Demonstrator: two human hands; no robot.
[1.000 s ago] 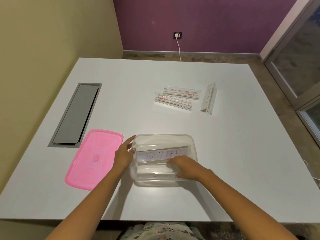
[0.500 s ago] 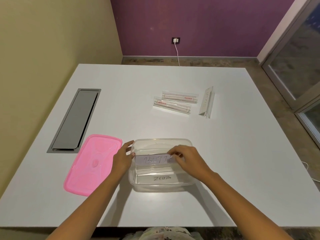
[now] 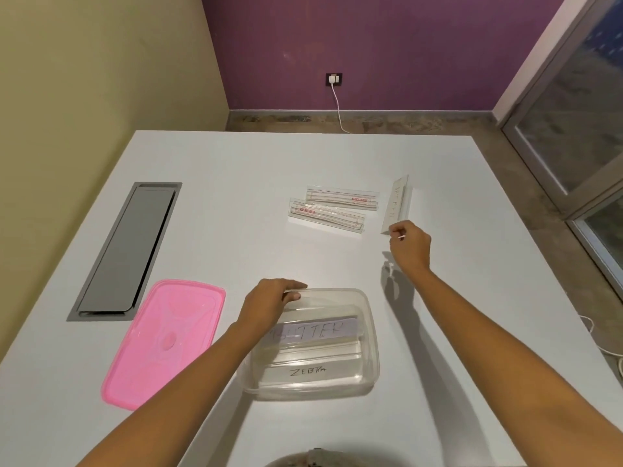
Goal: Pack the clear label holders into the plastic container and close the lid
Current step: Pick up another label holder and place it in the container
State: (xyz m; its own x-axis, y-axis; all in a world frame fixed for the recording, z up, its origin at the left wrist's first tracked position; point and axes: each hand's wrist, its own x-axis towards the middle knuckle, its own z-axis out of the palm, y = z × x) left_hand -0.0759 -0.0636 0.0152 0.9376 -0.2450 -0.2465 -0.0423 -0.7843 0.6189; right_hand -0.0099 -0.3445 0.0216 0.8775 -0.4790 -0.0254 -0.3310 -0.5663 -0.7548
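Two holders (image 3: 313, 335) lay in the container (image 3: 369, 332); three waited beyond the right hand (image 3: 409, 247), fingers seemingly pinching one's end. Left hand (image 3: 269, 303) gripped the rim; lid (image 3: 165, 342) off.

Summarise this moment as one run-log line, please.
left hand: steadying clear plastic container | right hand: reaching upright clear label holder | pink lid: off
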